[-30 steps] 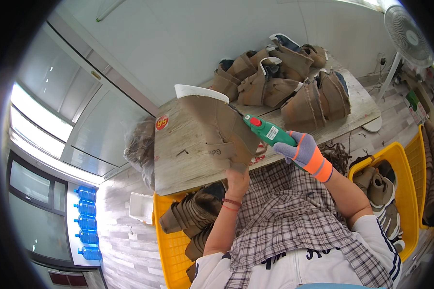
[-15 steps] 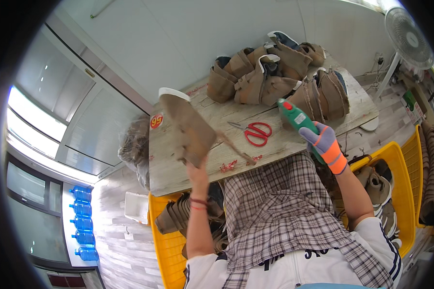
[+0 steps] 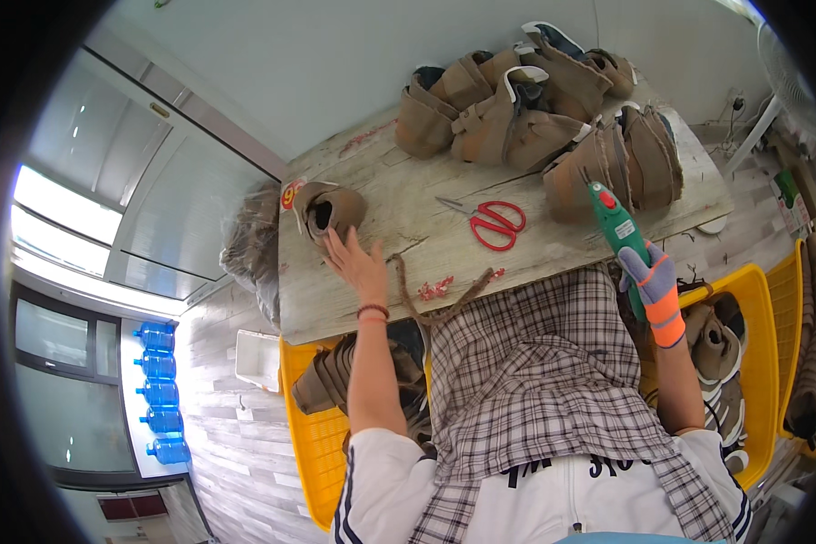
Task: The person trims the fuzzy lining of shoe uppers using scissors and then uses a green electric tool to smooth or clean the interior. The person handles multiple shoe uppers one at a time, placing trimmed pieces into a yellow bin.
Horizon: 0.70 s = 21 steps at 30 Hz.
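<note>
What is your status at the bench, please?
Left hand open, fingertips at brown shoe upper. Gloved right hand gripping green handheld tool. Red-handled scissors and brown strip lie between the hands.

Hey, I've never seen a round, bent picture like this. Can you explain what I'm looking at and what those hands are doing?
There's no robot here: these are a person's own hands, seen from a wide fisheye camera worn on the head and looking down. That lens bends straight edges near the rim.

The right hand, in a grey and orange glove, holds a green handheld tool. The bare left hand is spread at a brown piece, shaped like a shoe upper, on the table.

Also there: red-handled scissors, a brown strip sagging over the near edge, and a pile of brown pieces towards the back and right. Yellow crates stand on either side of the person.
</note>
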Available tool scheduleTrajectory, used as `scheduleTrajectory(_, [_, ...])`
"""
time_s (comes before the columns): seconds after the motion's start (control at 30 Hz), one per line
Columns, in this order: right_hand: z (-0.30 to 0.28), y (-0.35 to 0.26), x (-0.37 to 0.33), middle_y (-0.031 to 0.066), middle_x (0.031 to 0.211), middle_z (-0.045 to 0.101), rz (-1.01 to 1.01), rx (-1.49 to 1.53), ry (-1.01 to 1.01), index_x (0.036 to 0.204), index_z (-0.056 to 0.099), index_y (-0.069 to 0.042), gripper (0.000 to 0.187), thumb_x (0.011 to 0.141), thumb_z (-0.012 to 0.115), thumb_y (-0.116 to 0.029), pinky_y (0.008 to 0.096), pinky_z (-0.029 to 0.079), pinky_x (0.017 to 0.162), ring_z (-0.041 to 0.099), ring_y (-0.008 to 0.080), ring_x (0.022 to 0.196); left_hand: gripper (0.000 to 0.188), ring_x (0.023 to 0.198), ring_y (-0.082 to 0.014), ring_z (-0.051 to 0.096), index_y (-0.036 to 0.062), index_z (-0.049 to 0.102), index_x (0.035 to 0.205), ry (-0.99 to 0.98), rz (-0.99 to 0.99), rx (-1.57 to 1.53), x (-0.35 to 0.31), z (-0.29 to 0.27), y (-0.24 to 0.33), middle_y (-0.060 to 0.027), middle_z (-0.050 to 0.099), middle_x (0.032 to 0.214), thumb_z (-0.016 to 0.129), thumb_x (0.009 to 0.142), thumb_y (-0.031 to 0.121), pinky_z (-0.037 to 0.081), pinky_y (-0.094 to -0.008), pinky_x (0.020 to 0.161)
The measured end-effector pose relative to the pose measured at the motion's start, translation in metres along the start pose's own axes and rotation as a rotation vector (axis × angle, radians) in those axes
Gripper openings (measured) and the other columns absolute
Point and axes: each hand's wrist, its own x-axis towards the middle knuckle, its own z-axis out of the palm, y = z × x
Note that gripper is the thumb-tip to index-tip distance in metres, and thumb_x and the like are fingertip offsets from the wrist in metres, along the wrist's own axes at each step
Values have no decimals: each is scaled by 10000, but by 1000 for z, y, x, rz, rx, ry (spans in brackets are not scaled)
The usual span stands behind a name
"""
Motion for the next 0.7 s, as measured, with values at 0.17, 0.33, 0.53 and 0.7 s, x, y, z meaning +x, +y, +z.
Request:
scheduleTrajectory(0.17, [-15, 1, 1, -7, 610, 533, -26, 30, 29, 894, 590, -7, 284, 840, 683, -269, 219, 373, 455, 495, 67, 477, 546, 1303, -383, 312, -14, 418, 1325, -336, -43, -498, -91, 19, 40, -241, 347, 1410, 567, 872, 252, 243, -434, 1076])
scheduleTrajectory(0.33, [-30, 11, 7, 1, 616, 535, -49, 86, 116, 898, 584, -6, 302, 844, 675, -289, 225, 374, 456, 499, 83, 468, 326, 1090, -230, 553, -2, 593, 1153, -1315, 514, -1240, -108, -53, 158, -127, 624, 1126, 603, 874, 165, 391, -346, 992])
scheduleTrajectory(0.53, [-35, 8, 1, 14, 623, 542, -43, 150, 121, 891, 584, -5, 271, 853, 661, -262, 232, 382, 455, 517, 95, 476, 740, 1236, -284, 411, 6, 365, 1362, -344, -163, -1116, 28, 75, 133, -172, 463, 1325, 727, 723, 96, 318, -365, 1036])
scheduleTrajectory(0.7, [-34, 14, -4, 15, 631, 551, -24, 148, 123, 907, 589, 1, 248, 849, 663, -229, 232, 393, 462, 521, 95, 481, 748, 1168, -343, 409, 18, 501, 1231, -525, -278, -855, 86, 141, 158, -181, 512, 1221, 828, 578, 180, 341, -416, 971])
